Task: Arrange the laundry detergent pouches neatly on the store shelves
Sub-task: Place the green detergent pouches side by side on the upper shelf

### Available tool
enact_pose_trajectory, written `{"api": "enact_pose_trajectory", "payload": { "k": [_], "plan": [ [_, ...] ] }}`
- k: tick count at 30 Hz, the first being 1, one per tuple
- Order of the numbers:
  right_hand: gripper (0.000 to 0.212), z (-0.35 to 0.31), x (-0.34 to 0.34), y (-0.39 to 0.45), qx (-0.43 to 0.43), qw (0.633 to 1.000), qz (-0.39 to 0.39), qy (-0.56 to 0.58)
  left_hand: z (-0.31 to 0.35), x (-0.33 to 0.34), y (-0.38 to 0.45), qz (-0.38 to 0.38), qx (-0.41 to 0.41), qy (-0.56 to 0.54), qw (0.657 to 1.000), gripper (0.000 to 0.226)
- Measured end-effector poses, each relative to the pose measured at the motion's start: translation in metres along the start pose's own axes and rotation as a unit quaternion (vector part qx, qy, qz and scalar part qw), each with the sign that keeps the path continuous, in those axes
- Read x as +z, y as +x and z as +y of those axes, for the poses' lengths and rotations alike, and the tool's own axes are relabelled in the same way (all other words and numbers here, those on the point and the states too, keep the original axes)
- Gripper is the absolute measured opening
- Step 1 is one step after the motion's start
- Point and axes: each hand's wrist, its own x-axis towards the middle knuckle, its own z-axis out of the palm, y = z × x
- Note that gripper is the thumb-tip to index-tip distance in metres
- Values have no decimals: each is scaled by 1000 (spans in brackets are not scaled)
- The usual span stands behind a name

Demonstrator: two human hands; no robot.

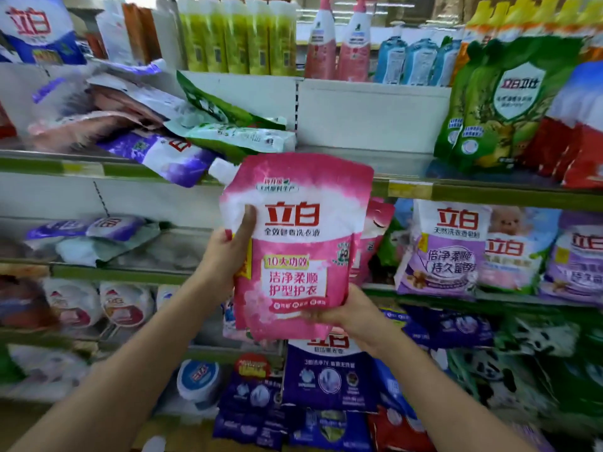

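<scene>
Pink detergent pouch (295, 243) is held upright in front of the shelves (456, 190), spout at top left. Left hand (228, 252) grips its left edge, thumb pressed flat on the front. Right hand (342, 313) cups the bottom right corner, fingers curled underneath.

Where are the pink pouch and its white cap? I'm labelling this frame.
pink pouch (295, 256), head view, middle of its front.
white cap (219, 168), head view, spout at its top-left corner.
</scene>
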Motion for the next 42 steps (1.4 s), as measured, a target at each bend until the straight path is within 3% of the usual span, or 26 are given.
{"api": "enact_pose_trajectory", "payload": {
  "k": [11,15,21,27,31,35,37,42],
  "plan": [
    [60,85,27,22,68,995,-65,-28,-93,-42,-5,117,-93,-6,989,46],
    [58,100,40,62,81,995,-64,-7,-110,-64,31,124,-118,4,985,68],
    [65,95,51,152,87,995,-51,7,-115,-98,121,113,-128,13,985,71],
    [62,89,52,238,64,997,-44,3,-120,-123,207,85,-108,63,988,59],
    [57,86,51,280,32,999,-10,16,-115,-125,249,134,-84,101,982,69],
    [53,88,48,314,1,1000,28,-13,-110,-120,277,135,-54,137,980,72],
    [45,95,48,324,-5,998,41,-40,-119,-122,285,115,-35,148,982,64],
    [61,119,47,340,-35,994,98,-34,-145,-125,290,40,9,142,989,59]
  ]
}}
